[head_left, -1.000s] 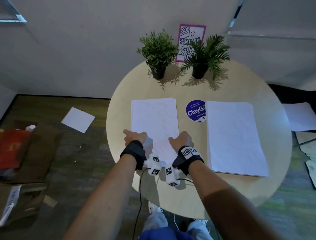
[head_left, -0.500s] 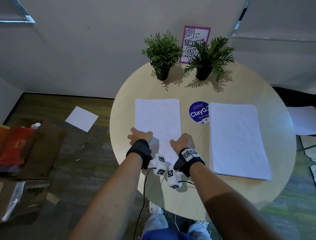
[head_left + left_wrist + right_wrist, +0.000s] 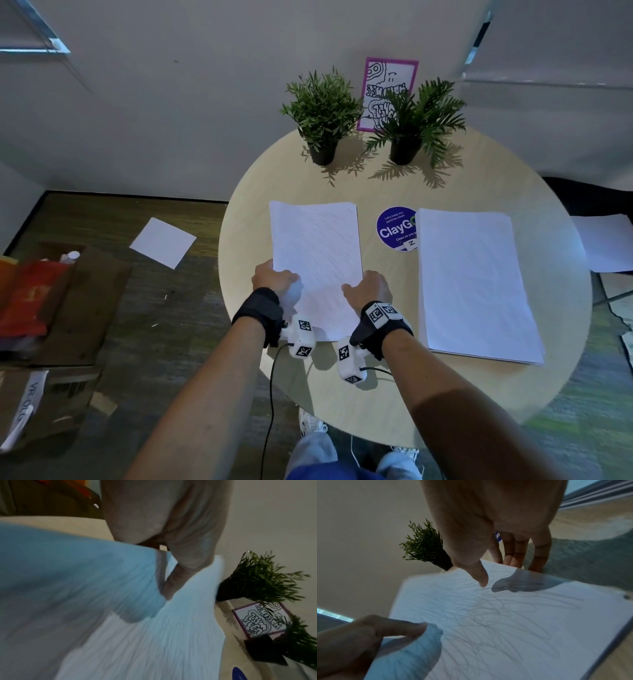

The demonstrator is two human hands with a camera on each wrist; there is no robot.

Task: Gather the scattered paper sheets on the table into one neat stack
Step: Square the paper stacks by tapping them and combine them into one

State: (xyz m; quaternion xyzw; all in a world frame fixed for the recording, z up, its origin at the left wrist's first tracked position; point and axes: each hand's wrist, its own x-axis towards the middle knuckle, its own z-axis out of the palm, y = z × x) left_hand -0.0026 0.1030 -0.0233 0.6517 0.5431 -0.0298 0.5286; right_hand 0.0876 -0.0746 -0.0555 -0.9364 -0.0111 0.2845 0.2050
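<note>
A stack of white sheets with faint scribbles [image 3: 317, 253] lies on the left part of the round wooden table [image 3: 376, 404]. My left hand [image 3: 274, 279] grips its left edge near the front, thumb [image 3: 173, 582] on top of the paper [image 3: 154, 642]. At the right edge, my right hand [image 3: 368, 286] pinches the same stack [image 3: 505, 615], with the thumb [image 3: 481, 577] on top and the fingers [image 3: 513, 555] curled below the edge. A second, larger white stack [image 3: 472, 284] lies apart on the right of the table.
Two potted plants [image 3: 322, 113] [image 3: 414, 116] and a pink-framed card [image 3: 388, 89] stand at the table's far edge. A round blue sticker [image 3: 395, 228] sits between the stacks. One sheet [image 3: 162, 242] lies on the floor at left, more paper [image 3: 606, 240] at right, and cardboard [image 3: 68, 301] at far left.
Both hands have kept their hold at the sides of the left stack. The head view has shifted slightly; the stack itself has barely moved.
</note>
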